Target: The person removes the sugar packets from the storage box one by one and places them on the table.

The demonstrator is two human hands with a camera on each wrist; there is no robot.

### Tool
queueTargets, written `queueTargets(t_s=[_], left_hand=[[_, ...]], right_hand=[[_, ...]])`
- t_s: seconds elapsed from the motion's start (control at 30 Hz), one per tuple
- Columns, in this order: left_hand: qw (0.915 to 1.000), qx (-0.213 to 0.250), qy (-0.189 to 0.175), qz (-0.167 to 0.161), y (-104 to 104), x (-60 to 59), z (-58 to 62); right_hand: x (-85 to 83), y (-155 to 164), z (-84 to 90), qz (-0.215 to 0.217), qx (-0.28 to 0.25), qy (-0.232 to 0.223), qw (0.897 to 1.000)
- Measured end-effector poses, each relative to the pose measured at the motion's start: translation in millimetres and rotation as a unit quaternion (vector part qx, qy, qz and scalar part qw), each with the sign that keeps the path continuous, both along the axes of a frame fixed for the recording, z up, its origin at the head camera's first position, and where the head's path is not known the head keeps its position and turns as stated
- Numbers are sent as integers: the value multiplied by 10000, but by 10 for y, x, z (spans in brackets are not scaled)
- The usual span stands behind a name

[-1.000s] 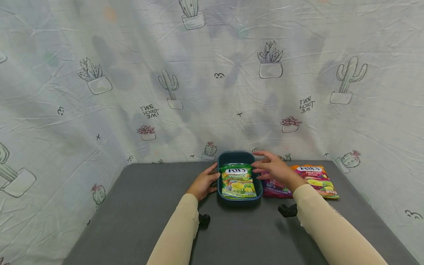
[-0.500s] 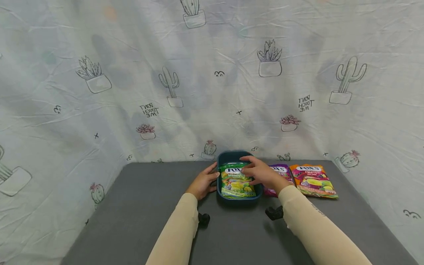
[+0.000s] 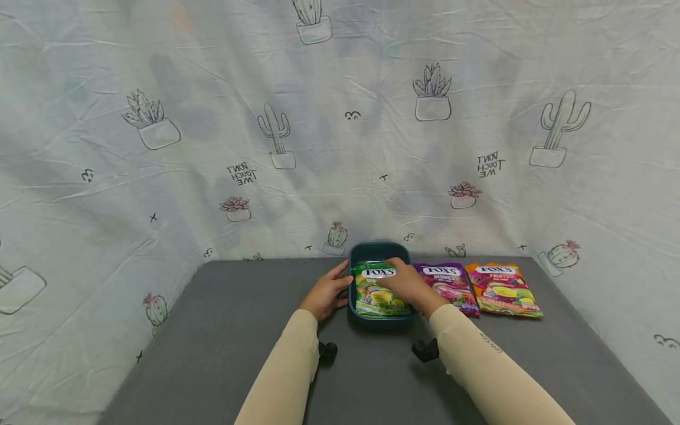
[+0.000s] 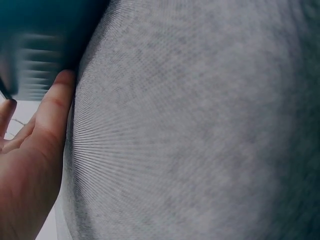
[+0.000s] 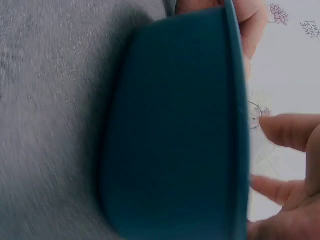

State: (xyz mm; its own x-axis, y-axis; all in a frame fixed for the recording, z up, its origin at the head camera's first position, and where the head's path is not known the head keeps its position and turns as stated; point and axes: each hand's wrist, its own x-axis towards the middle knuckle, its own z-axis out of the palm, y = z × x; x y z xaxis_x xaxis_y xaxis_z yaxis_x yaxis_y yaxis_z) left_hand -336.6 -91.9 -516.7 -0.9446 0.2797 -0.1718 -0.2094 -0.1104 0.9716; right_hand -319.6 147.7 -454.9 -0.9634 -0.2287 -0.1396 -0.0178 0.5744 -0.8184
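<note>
hidden: right hand (image 3: pixel 406 283) is covering part of the green glossy Fox's candy bag (image 3: pixel 378 290), grasp not discernible | bag is lying label-up inside the dark teal plastic tub (image 3: pixel 379 252) at the grey table's (image 3: pixel 212 354) far edge | left hand (image 3: pixel 325 293) is resting relaxed against the tub's left wall

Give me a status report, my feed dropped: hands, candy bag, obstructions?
Left hand steadies teal bin. Right hand rests on green candy bag inside bin. Berries bag and fruits bag lie apart, right. Nothing blocking.
</note>
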Motion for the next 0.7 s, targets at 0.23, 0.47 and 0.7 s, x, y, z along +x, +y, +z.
queueTargets(t_s=[0.23,0.47,0.7], left_hand=[[10000,-39,20,-10,16,-5,18],[10000,-38,1,-30,-3,-13,32],[10000,-27,-67,-26,-27,-25,42]], right_hand=[[15,-57,-53,-330,22,54,9994],[-6,-46,-72,-579,-1012,-384,9924],[-29,-36,-83,-609,-1415,-657,9859]])
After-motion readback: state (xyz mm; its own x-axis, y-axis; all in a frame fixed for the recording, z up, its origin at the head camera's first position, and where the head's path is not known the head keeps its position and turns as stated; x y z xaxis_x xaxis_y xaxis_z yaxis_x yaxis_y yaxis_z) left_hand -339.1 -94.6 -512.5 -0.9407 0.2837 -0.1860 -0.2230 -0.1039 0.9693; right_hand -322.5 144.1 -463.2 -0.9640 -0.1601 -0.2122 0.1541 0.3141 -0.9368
